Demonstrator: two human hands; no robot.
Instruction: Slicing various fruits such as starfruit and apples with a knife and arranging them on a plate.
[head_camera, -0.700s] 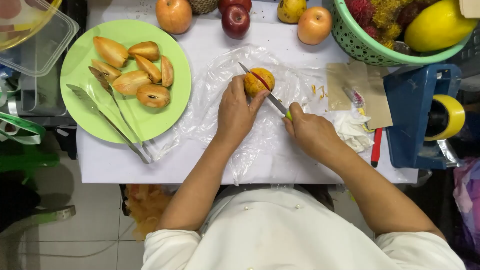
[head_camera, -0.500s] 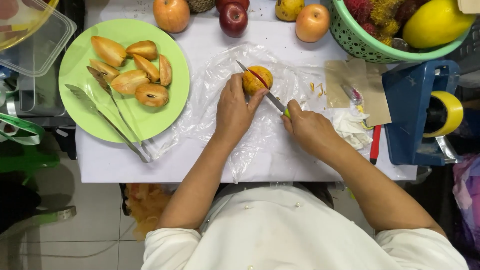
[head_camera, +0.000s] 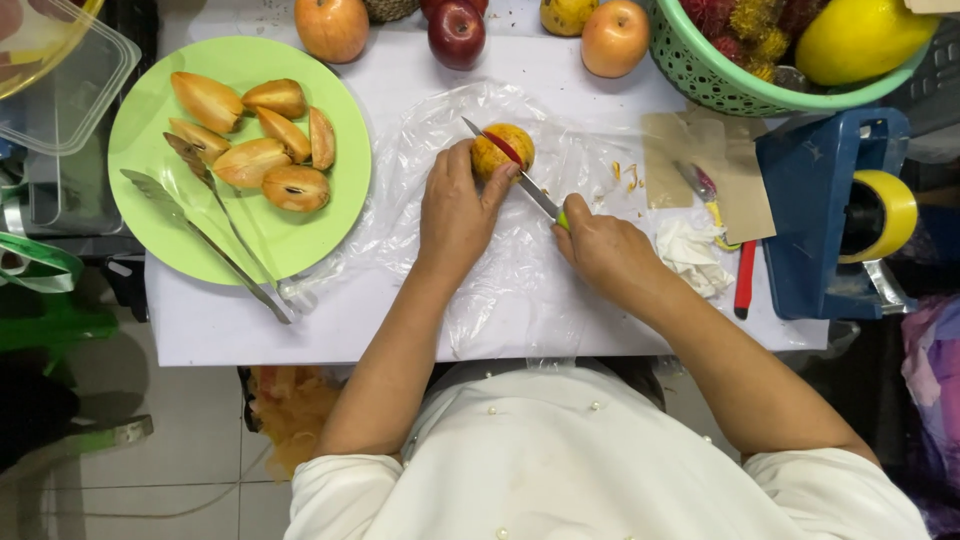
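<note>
Pinching a fruit (head_camera: 503, 150), left hand (head_camera: 455, 210); right hand (head_camera: 600, 245) grips knife (head_camera: 510, 165) beside green plate (head_camera: 150, 150)

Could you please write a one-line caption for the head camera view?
Left hand steadies an orange fruit on plastic wrap while right hand slices with a knife.

The knife (head_camera: 520, 175) now sits deeper in the orange fruit (head_camera: 502, 150), its blade showing a red streak, and the right hand (head_camera: 605, 250) has edged slightly nearer the fruit.
</note>
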